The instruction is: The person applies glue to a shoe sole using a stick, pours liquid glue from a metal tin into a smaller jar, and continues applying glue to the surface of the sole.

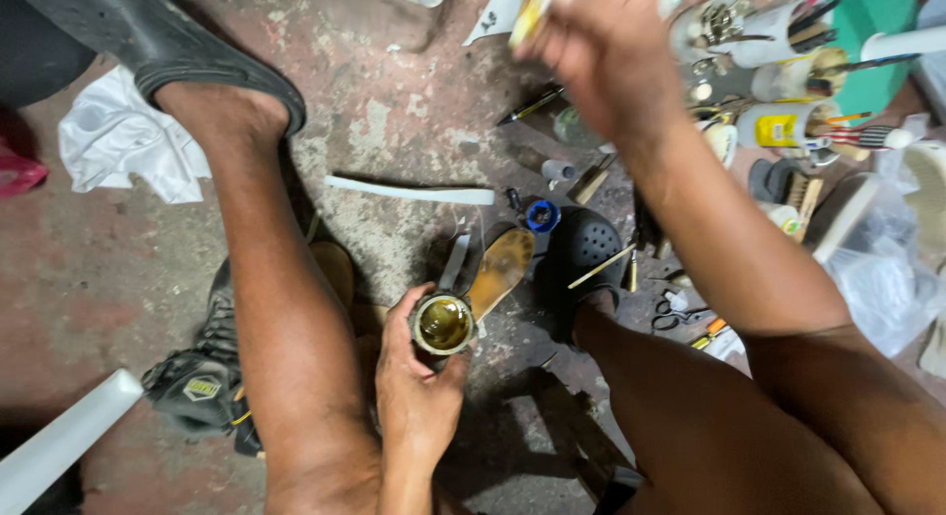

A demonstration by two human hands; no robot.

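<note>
My left hand [419, 387] grips a small open tin [443, 324] with yellowish-brown liquid in it, low between my legs. Just beyond the tin a brown insole [503, 269] lies on the floor beside a grey strip. My right hand [601, 42] is raised at the top of the view, its fingers closed on a blurred pale yellow and white object [532, 7]; what it is cannot be made out. My left foot wears a black slipper [227, 76], my right foot a black clog [586, 244].
A black shoe [197, 377] lies at the lower left and a white cloth [128, 140] at the left. A white strip [414, 192] and blue cap [542, 215] lie on the stained floor. Tool-filled containers [778, 42], scissors [675, 313] and a plastic bag [887, 269] crowd the right.
</note>
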